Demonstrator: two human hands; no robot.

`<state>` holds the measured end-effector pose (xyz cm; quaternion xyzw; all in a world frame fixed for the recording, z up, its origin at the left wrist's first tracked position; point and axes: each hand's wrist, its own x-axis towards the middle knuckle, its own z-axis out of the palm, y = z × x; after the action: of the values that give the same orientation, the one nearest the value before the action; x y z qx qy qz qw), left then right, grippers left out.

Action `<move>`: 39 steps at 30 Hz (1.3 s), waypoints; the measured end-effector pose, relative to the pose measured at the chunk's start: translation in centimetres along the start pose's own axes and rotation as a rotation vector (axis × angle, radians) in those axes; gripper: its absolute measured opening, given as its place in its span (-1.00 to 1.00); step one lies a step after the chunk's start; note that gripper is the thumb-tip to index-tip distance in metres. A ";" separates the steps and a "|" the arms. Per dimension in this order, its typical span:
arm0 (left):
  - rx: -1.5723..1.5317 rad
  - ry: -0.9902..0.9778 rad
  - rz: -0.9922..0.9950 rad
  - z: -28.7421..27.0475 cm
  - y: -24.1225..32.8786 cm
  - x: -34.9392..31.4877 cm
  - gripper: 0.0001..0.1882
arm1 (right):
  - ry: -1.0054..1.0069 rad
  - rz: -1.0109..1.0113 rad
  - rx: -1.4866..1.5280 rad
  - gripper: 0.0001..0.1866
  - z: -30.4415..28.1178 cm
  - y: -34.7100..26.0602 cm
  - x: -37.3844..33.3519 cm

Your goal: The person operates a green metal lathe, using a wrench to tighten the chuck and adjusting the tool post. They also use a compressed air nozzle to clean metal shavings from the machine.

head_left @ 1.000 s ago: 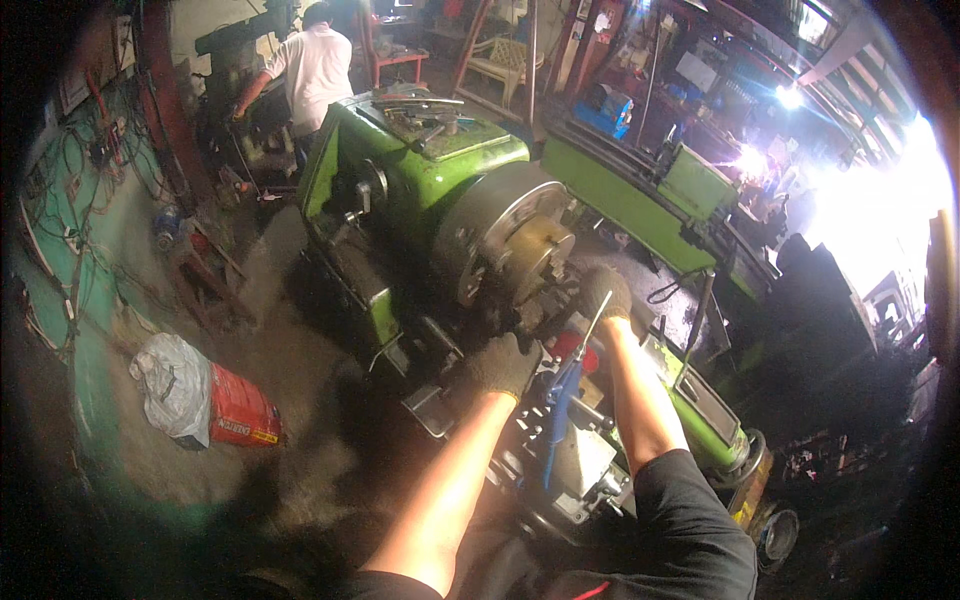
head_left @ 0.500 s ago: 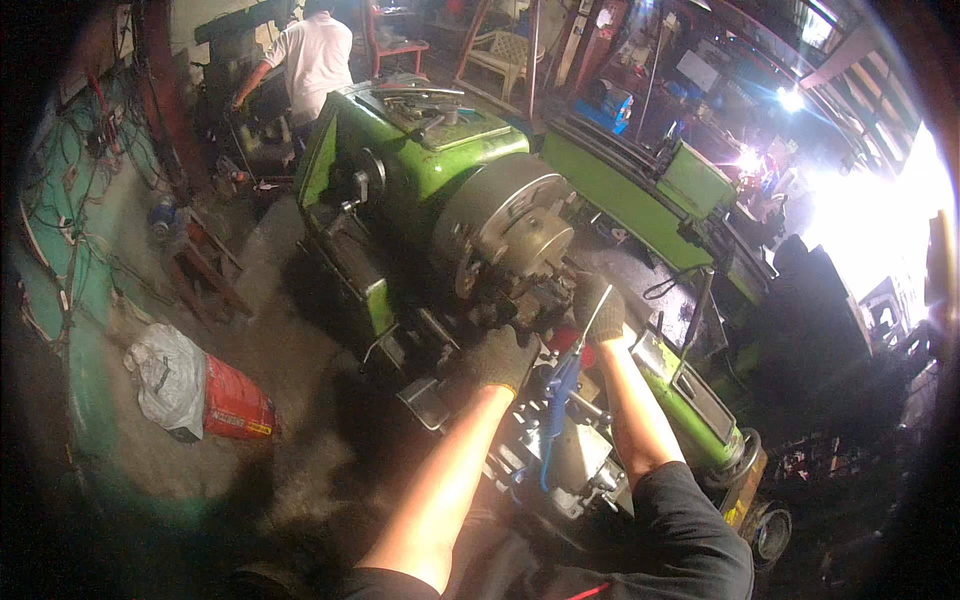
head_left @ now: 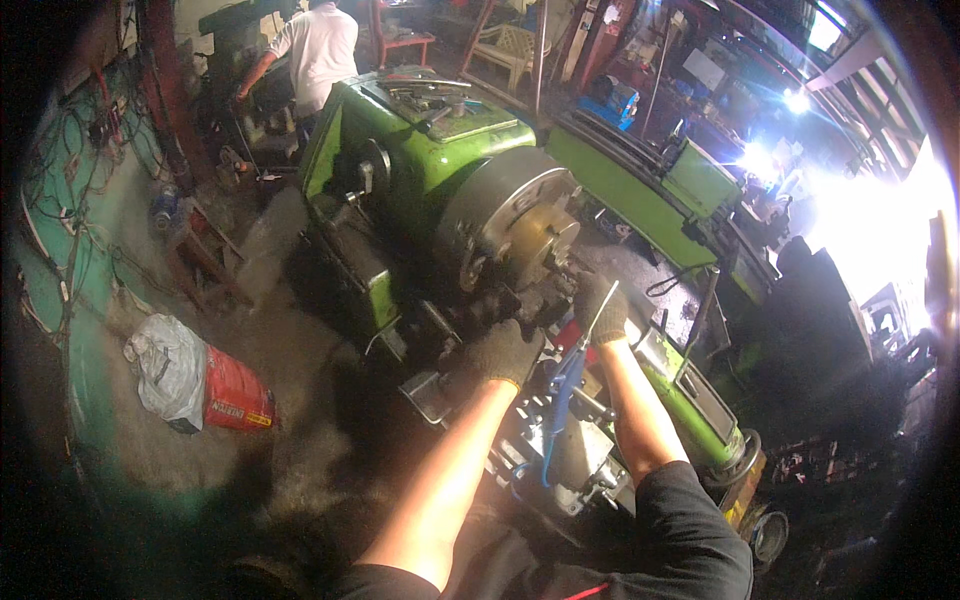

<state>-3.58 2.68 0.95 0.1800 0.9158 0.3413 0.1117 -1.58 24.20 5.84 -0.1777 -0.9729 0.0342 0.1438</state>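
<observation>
1. Around the middle of the frame, a dull gold, cylinder-shaped metal workpiece (head_left: 540, 238) sits in the big round grey metal chuck (head_left: 490, 212) of a bright green metal lathe (head_left: 395, 128).
2. Both hands wear dark knit gloves and are apart from each other. Left hand (head_left: 505, 355) is curled by the dark metal parts below the chuck, right hand (head_left: 600, 308) just right of the workpiece. Can't tell if either is clamped on anything, the fingers are too hidden.
3. Between the forearms, lower centre, stands a blue-handled tool with a thin metal nozzle (head_left: 563, 390).
4. Container check, lower left: red cylinder-shaped container (head_left: 238, 390) on the floor, crumpled whitish-grey plastic sack (head_left: 172, 372) bunched at one end. Can't see inside.
5. Upper right of centre: bright blue plastic box-like thing (head_left: 612, 108), contents too small to make out.
</observation>
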 end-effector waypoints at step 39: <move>-0.026 0.034 0.021 -0.7 0.2 -0.3 -0.29 | 0.041 0.084 0.000 -0.73 1.8 2.0 3.9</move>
<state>-3.50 2.26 1.63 0.1826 0.9111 0.3572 0.0949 -4.91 27.41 4.97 -0.2193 -0.9614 0.0368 0.1621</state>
